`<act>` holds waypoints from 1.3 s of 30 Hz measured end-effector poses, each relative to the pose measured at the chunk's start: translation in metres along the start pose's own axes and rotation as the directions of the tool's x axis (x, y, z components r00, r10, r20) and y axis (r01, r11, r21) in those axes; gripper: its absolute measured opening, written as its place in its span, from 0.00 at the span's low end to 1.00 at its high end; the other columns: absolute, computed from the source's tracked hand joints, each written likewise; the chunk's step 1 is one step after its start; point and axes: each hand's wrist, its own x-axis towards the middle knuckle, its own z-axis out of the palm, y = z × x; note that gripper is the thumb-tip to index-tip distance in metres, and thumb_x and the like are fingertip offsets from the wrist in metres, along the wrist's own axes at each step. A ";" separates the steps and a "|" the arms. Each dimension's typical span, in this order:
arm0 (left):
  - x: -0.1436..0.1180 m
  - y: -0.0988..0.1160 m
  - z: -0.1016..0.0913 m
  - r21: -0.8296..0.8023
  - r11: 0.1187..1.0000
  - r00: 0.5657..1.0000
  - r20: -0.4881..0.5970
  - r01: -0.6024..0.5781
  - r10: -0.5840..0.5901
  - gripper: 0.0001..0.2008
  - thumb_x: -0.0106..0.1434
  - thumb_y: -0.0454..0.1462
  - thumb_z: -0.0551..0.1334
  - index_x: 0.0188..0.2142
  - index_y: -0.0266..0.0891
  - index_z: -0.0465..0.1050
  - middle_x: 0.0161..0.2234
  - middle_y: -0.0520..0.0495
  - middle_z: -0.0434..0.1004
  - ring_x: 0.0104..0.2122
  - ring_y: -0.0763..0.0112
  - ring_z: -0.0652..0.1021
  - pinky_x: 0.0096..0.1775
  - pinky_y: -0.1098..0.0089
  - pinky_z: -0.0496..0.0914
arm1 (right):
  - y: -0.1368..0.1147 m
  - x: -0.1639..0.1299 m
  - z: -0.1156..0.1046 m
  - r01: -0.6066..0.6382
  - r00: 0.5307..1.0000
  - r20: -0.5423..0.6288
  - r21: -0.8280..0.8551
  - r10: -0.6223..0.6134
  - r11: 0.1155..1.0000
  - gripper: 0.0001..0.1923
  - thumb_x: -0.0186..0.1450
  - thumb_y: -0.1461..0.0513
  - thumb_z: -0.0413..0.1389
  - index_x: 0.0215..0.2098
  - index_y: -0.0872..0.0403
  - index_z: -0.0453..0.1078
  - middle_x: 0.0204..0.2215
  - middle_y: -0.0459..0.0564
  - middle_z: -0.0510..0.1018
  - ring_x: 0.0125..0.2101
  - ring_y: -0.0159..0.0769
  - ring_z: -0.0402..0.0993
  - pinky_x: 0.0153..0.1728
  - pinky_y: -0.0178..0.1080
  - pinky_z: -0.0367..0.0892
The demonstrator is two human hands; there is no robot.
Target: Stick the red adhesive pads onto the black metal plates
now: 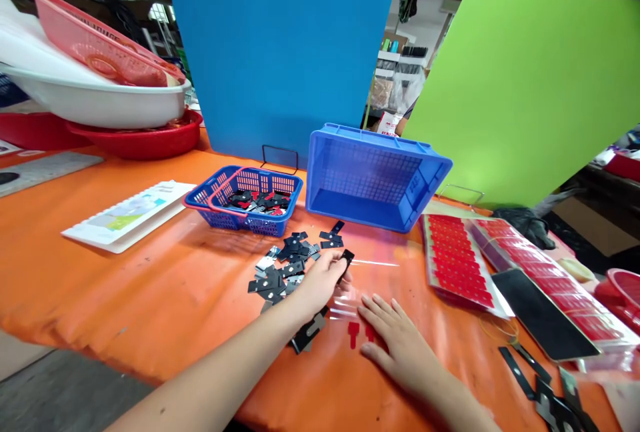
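Head cam: left hand (323,279) pinched a black bracket (345,261) mid-frame, lifted clear of the bracket pile (285,265). Right hand (395,339) lay flat and empty, pinning the clear film (350,305).

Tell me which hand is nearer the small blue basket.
Left. The left hand sits at the pile of black parts just in front of the basket, pinching one piece. The right hand lies flat on the table, farther back and to the right.

The left hand (323,279) pinched a small black metal piece (346,260) beside a pile of black pieces (285,265); the right hand (397,335) lay flat on the orange table (150,285), touching a red sticker (353,333). A small blue basket (245,209) stood behind the pile.
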 end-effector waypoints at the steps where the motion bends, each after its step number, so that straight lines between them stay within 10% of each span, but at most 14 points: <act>1: 0.005 -0.003 0.008 -0.120 0.990 0.998 0.020 0.068 -0.067 0.10 0.57 0.43 0.54 0.34 0.39 0.61 0.25 0.53 0.67 0.24 0.76 0.71 0.27 0.74 0.65 | 0.001 0.002 -0.001 0.008 1.000 -0.007 -0.024 -0.008 1.000 0.28 0.61 0.49 0.44 0.58 0.45 0.47 0.59 0.46 0.51 0.58 0.42 0.46 0.55 0.53 0.42; 10: 0.022 -0.038 0.038 -0.273 0.948 0.987 0.031 0.162 -0.160 0.11 0.53 0.42 0.58 0.31 0.37 0.61 0.30 0.47 0.72 0.25 0.76 0.73 0.29 0.73 0.66 | -0.010 0.016 0.003 -0.114 0.970 -0.233 -0.185 0.069 0.976 0.12 0.64 0.63 0.43 0.40 0.50 0.67 0.35 0.50 0.71 0.36 0.38 0.67 0.37 0.40 0.60; 21: 0.024 -0.043 0.036 -0.346 0.927 0.989 0.042 0.147 -0.141 0.20 0.55 0.50 0.50 0.33 0.36 0.67 0.17 0.58 0.55 0.15 0.82 0.56 0.20 0.75 0.51 | -0.009 0.031 0.023 -0.133 0.947 -0.315 -0.228 0.056 0.965 0.07 0.63 0.64 0.45 0.36 0.52 0.63 0.30 0.50 0.71 0.30 0.40 0.66 0.30 0.41 0.58; 39: 0.026 -0.046 0.034 -0.398 0.895 0.978 0.131 0.202 -0.163 0.12 0.49 0.31 0.57 0.36 0.36 0.68 0.29 0.48 0.71 0.28 0.74 0.70 0.30 0.74 0.61 | -0.007 0.032 0.016 -0.134 0.951 -0.284 -0.006 0.127 0.991 0.05 0.61 0.64 0.48 0.32 0.51 0.65 0.30 0.48 0.72 0.31 0.40 0.68 0.30 0.40 0.62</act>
